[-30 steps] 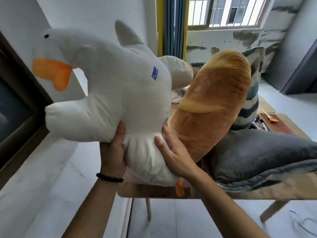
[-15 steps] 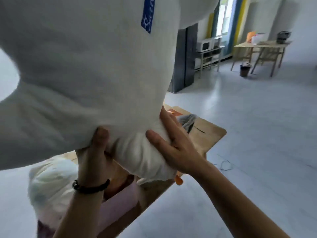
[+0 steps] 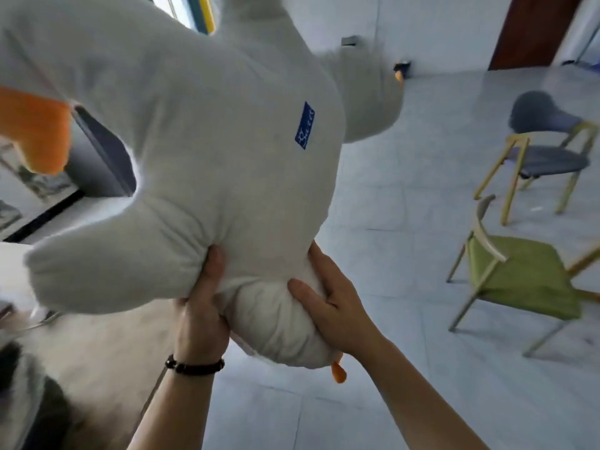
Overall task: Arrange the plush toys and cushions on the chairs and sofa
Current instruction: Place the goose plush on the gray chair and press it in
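I have the white plush goose [image 3: 201, 151] up in the air in front of me, gripped by its lower body, so by my judgement the arranging has barely begun: this toy is on no seat yet, and both chairs I can see are bare. My left hand [image 3: 199, 306] is wrapped around the narrow base of the goose from the 9 o'clock side, thumb pressed up into the stuffing, a dark bead bracelet [image 3: 194, 366] on the wrist. My right hand [image 3: 334, 310] clasps the same bunched base from 3 o'clock, fingers [image 3: 300, 289] spread over the rounded bottom. The goose rises from my hands toward 12 o'clock and fills most of the view; its orange beak [image 3: 35, 131] sticks out at 9 o'clock, a small blue label [image 3: 304, 125] sits on its body, and an orange foot [image 3: 338, 371] dangles just below my right wrist. The green-seated chair [image 3: 522, 274] stands at 3 o'clock on the tiled floor [image 3: 373, 384], well apart from my hands, and the grey chair [image 3: 545, 151] lies beyond it at about 2 o'clock. No sofa or cushions show clearly from here; those remain to be dealt with, as far as I can judge.
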Available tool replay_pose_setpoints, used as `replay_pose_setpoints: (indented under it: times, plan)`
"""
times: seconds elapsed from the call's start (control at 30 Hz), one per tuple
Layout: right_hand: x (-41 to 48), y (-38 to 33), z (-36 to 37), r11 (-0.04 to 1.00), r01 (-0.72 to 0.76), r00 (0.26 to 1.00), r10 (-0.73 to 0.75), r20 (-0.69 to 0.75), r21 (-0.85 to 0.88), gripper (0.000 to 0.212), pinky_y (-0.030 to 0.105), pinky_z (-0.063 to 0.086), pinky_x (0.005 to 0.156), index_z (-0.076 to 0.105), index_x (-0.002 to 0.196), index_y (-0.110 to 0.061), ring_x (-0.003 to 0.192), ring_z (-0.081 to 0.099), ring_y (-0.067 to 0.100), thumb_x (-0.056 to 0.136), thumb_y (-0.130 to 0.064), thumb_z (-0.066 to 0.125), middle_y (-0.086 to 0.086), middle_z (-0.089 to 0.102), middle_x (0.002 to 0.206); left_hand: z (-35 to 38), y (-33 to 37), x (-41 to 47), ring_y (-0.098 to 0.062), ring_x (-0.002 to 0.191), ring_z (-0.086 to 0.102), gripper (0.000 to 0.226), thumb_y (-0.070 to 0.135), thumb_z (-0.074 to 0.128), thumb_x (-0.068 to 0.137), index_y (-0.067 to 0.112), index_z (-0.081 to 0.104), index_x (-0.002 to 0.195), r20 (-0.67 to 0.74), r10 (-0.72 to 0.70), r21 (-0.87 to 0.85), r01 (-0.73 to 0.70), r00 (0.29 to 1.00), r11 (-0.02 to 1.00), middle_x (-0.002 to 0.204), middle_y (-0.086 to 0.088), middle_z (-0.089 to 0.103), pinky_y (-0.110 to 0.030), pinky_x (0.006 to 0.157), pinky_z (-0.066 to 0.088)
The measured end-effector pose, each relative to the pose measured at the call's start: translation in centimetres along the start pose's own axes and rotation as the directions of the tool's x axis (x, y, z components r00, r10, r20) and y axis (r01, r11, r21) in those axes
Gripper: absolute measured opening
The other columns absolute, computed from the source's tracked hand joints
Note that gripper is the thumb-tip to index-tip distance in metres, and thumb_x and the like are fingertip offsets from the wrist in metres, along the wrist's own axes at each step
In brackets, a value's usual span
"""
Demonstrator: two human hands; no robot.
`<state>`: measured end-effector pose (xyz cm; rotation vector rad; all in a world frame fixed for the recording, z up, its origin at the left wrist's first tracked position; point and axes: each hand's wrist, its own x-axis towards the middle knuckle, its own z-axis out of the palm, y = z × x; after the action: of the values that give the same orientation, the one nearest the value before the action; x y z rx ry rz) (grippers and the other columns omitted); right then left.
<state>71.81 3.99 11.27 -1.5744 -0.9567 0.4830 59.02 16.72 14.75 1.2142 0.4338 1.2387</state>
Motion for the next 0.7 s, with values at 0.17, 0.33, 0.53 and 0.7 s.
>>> replay_pose_setpoints:
  times: [0.17, 0.33, 0.53, 0.7]
  plan:
    - [6.4, 4.9, -9.4, 0.991, -0.133, 0.989, 0.133, -0.068, 0.008, 0.063, -0.003, 0.032, 0.096, 0.023, 0.145, -0.058, 0.117, 0.04, -0.031, 0.1, -0.038, 0.061, -0.06, 0.037, 0.122, 9.0, -8.7, 5.3, -0.028, 0.137, 0.052, 0.07, 0.04, 0.08, 0.083, 0.012, 0.055, 0.142, 0.121, -0.188, -0.07, 0.197, 0.975, 0.978, 0.147, -0.006, 0.057, -0.052, 0.115, 0.039]
    - [14.8, 10.2, -14.8, 0.983, -0.173, 0.978, 0.179, -0.11, 0.056, 0.062, 0.001, 0.033, 0.1, 0.027, 0.144, -0.06, 0.126, 0.042, -0.024, 0.099, -0.038, 0.063, -0.058, 0.042, 0.127, 16.9, -15.1, 11.6, -0.002, 0.116, 0.065, 0.033, 0.006, 0.052, 0.1, 0.006, 0.056, 0.133, 0.149, -0.179, -0.033, 0.185, 0.973, 0.982, 0.119, 0.018, 0.073, -0.018, 0.091, 0.054]
    - [29.1, 16.9, -21.3, 0.979, -0.196, 0.956, 0.204, -0.211, 0.06, 0.059, 0.012, 0.038, 0.107, 0.032, 0.142, -0.062, 0.131, 0.046, -0.016, 0.098, -0.038, 0.064, -0.041, 0.05, 0.139, 25.1, -26.8, 24.3, -0.025, 0.134, 0.056, 0.064, 0.031, 0.077, 0.084, 0.009, 0.055, 0.14, 0.169, -0.31, -0.094, 0.328, 0.936, 0.94, 0.144, -0.005, 0.059, -0.053, 0.116, 0.038]
    - [41.7, 19.1, -29.8, 0.983, -0.175, 0.911, 0.18, -0.371, 0.046, 0.064, 0.025, 0.037, 0.117, 0.033, 0.158, -0.035, 0.139, 0.044, -0.008, 0.101, -0.029, 0.062, -0.028, 0.048, 0.151, 36.8, -35.3, 36.2, -0.024, 0.133, 0.057, 0.059, 0.027, 0.071, 0.088, 0.008, 0.054, 0.141, 0.289, -0.383, -0.107, 0.427, 0.878, 0.898, 0.144, -0.004, 0.06, -0.052, 0.116, 0.038]
